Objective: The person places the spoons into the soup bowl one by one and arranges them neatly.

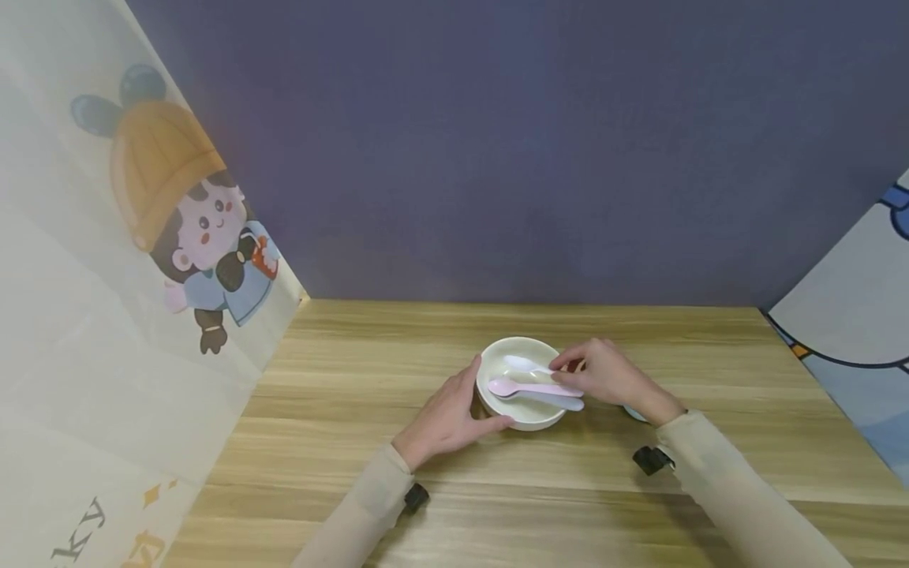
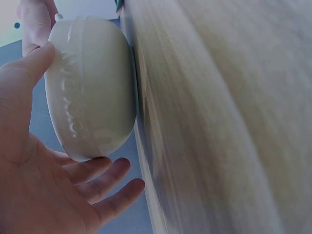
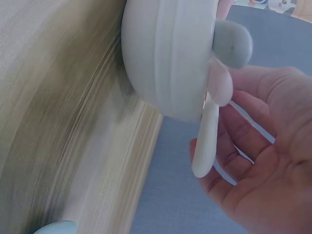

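Seemingly to steady it, the left hand [image 1: 447,414] cups a round, glossy cream bowl [image 2: 100,92]; the right hand [image 1: 604,375] pinches a white, plastic-looking spoon [image 1: 521,364] by its handle.

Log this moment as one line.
left hand: holds cream bowl on table | right hand: holds white spoon by handle | pink spoon, lavender spoon: in bowl, handles over rim | pale blue object: partly visible

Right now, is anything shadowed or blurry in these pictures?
Head view: a soft shadow lies on the table beside the right sleeve; left wrist view: the table grain looks smeared, but raised lettering on the bowl shows; right wrist view: the table looks soft too.
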Tool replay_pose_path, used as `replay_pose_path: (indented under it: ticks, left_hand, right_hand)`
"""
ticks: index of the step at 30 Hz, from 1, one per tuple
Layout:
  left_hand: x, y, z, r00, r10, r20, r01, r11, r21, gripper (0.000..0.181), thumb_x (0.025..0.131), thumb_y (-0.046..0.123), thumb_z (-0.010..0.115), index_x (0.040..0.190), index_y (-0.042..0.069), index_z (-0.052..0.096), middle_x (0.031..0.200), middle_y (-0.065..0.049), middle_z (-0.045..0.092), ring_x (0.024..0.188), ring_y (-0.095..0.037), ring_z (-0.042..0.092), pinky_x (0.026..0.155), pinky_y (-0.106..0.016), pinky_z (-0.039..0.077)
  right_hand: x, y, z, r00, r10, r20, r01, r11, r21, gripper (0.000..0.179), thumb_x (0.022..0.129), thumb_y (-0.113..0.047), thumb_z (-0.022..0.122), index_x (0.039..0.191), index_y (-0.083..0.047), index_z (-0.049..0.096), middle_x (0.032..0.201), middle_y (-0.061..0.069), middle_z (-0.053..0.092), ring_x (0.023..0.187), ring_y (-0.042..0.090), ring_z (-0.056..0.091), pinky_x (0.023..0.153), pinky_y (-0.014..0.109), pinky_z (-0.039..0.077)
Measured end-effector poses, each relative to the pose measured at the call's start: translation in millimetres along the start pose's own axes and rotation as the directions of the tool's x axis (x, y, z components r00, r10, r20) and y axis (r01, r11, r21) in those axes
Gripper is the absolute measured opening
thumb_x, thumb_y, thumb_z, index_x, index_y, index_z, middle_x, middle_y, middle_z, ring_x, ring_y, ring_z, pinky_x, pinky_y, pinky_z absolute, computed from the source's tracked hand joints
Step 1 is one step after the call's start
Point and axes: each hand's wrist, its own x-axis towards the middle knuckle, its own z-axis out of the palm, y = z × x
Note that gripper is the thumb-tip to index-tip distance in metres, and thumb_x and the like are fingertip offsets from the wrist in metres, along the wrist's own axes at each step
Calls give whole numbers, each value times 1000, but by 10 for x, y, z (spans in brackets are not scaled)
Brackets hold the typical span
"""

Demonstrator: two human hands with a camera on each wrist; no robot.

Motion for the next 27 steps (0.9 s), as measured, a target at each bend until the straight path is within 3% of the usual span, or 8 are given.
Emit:
replay_pose_path:
  ticks: [13, 27]
  left_hand:
    - [16, -3, 7, 1000, 11, 8, -12, 1000, 12, 119, 91, 75, 68, 172, 9, 12, 172, -12, 37, 154, -30, 44, 126, -48, 41]
    - [4, -8, 13, 1000, -22, 14, 22, 1000, 9, 120, 90, 77, 67, 172, 9, 13, 172, -14, 38, 154, -31, 44, 126, -50, 42]
  right_hand:
    - [20, -21, 78, 1000, -16, 3, 16, 1000, 9, 14, 91, -18, 83, 102, -10, 85, 87, -1, 80, 71, 13, 65, 60, 21, 51]
    - [69, -60, 162, 1000, -23, -4, 23, 1000, -15, 14, 90, -18, 84, 102, -11, 86, 90, -2, 81, 74, 8, 63, 64, 21, 50]
